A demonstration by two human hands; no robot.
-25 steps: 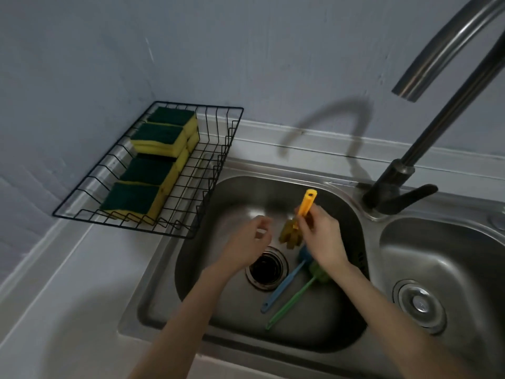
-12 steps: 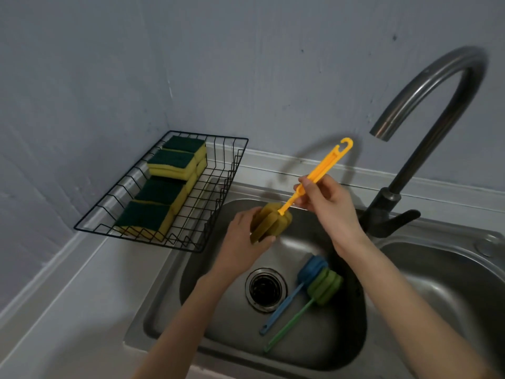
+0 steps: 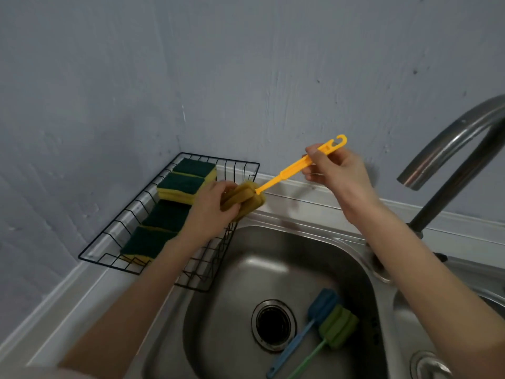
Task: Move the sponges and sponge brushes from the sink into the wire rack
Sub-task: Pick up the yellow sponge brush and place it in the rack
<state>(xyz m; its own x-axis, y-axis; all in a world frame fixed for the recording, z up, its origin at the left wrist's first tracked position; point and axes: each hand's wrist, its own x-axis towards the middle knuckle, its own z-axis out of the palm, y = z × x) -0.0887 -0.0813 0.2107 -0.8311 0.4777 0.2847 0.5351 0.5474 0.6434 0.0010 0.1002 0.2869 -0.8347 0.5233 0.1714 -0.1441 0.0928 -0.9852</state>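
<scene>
I hold a yellow sponge brush point(image 3: 284, 177) in the air over the right edge of the black wire rack point(image 3: 247, 163). My left hand point(image 3: 210, 212) grips its sponge head. My right hand point(image 3: 334, 175) pinches the hooked end of its handle. Several green-and-yellow sponges point(image 3: 181, 184) lie in a row along the rack's left side. Inside the steel sink point(image 3: 289, 250), right of the drain, lie a blue sponge brush point(image 3: 322, 300) and a green sponge brush point(image 3: 337, 325), side by side with handles pointing toward me.
A curved steel faucet point(image 3: 451, 140) rises at the right, behind the sink. A second basin point(image 3: 437, 351) sits at the far right. The rack stands in the wall corner on a pale counter point(image 3: 68, 296). The drain point(image 3: 273, 324) is open.
Both hands lifted the yellow sponge brush out of the basin and carried it up and left, from above the drain to above the rack's right edge.
</scene>
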